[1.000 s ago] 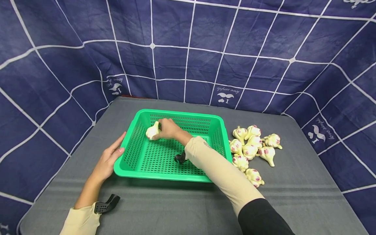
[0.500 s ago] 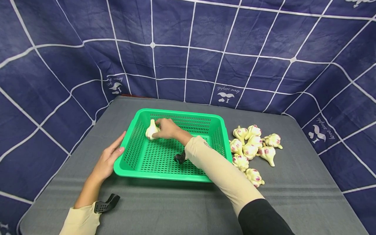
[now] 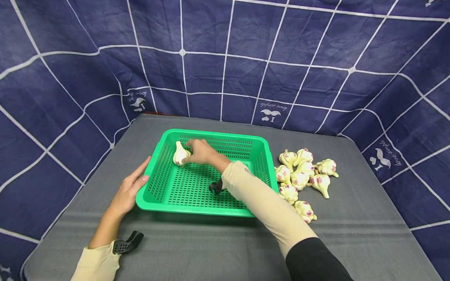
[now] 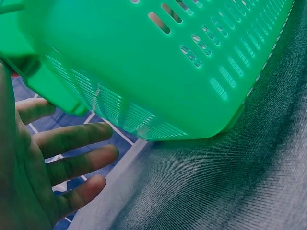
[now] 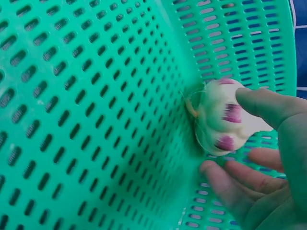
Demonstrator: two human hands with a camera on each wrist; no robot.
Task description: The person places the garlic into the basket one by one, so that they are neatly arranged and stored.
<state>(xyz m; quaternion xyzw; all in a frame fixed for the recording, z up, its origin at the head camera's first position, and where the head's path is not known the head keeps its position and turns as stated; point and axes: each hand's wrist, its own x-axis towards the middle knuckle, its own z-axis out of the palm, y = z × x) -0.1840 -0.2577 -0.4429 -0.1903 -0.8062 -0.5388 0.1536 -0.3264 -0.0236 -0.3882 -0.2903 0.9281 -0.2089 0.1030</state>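
Note:
One garlic bulb [image 3: 181, 154], cream with purple patches, sits in the back left corner of the green plastic basket [image 3: 197, 212]. My right hand [image 3: 203, 152] reaches into the basket beside this bulb. In the right wrist view the thumb tip overlaps the bulb [image 5: 220, 120], and the other fingers [image 5: 225, 184] stand apart from it. My left hand [image 3: 129, 192] is at the basket's left side, fingers extended along the rim. The left wrist view shows the left fingers [image 4: 79, 165] spread outside the basket wall.
Several garlic bulbs [image 3: 299, 181] lie in a cluster on the grey cloth-covered table [image 3: 218, 249], right of the basket. A blue curtain with white lines [image 3: 246, 47] hangs around the back and sides.
The bulb in the basket has shifted slightly left, its stem now leaning left. The right hand's fingers have come away from the stem and opened. The left hand stays at the rim.

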